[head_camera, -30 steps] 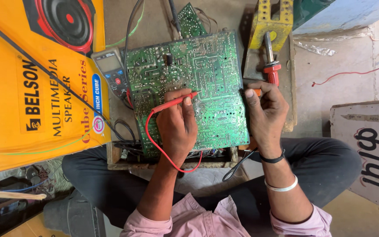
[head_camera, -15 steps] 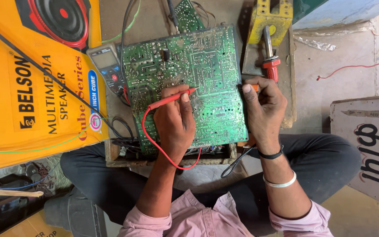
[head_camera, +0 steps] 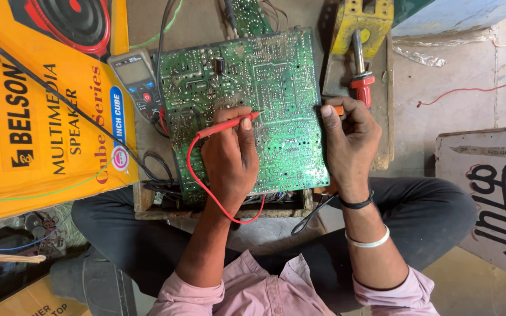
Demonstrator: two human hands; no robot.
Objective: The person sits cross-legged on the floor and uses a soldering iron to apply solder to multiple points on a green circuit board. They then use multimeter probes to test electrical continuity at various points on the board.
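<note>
A large green circuit board (head_camera: 276, 76) lies solder side up in front of me on a wooden frame. My left hand (head_camera: 229, 161) grips a red test probe (head_camera: 229, 125), its tip touching the middle of the board; its red lead (head_camera: 197, 184) loops down below my wrist. My right hand (head_camera: 351, 137) pinches a small orange-handled probe (head_camera: 337, 109) at the board's right edge. A grey multimeter (head_camera: 137, 79) sits left of the board.
A big yellow cardboard box (head_camera: 36, 111) fills the left side. A red-handled soldering iron (head_camera: 360, 67) rests on a yellow stand (head_camera: 363, 17) at the upper right. A white printed board (head_camera: 490, 193) leans at the right. Black cables (head_camera: 159, 175) run under the circuit board.
My left hand with the red probe has moved slightly up the board. The right hand stays at the board's right edge. The view has shifted a little.
</note>
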